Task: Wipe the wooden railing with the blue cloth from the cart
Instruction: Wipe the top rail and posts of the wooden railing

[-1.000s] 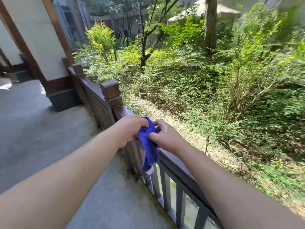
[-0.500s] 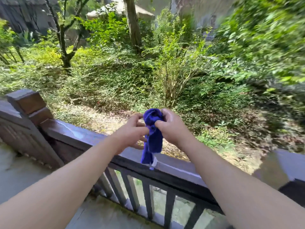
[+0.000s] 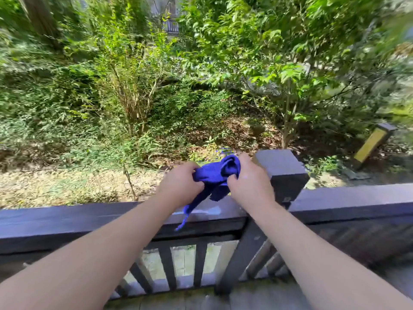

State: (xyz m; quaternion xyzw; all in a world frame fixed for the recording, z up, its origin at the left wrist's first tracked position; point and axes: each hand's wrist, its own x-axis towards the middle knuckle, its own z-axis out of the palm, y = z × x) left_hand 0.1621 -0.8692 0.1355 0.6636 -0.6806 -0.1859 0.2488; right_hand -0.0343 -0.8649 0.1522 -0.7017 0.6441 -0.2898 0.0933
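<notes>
Since half a second ago the view has swung right along the fence: the square post that stood at the left is gone, a different post (image 3: 282, 168) now sits just right of the hands, and the cloth has spread wider between them.

The blue cloth (image 3: 213, 175) is held up in the air above the top edge of the wooden railing (image 3: 67, 222), not pressed to it. The left hand (image 3: 180, 186) is curled closed around the cloth's left end; the right hand (image 3: 249, 183) pinches the bunched right end between thumb and fingers, close to the post. A loose tail droops down in front of the rail's top, and whether it touches the wood I cannot tell.

It looks a light, limp rag, soft enough to fold to any shape and unlikely to slip. My guess is it wants gathering into a flat pad under one palm, held from above, so the tail doesn't trail. A pale streak (image 3: 207, 211) shows on the rail beneath the hands; wiping has not yet begun.
</notes>
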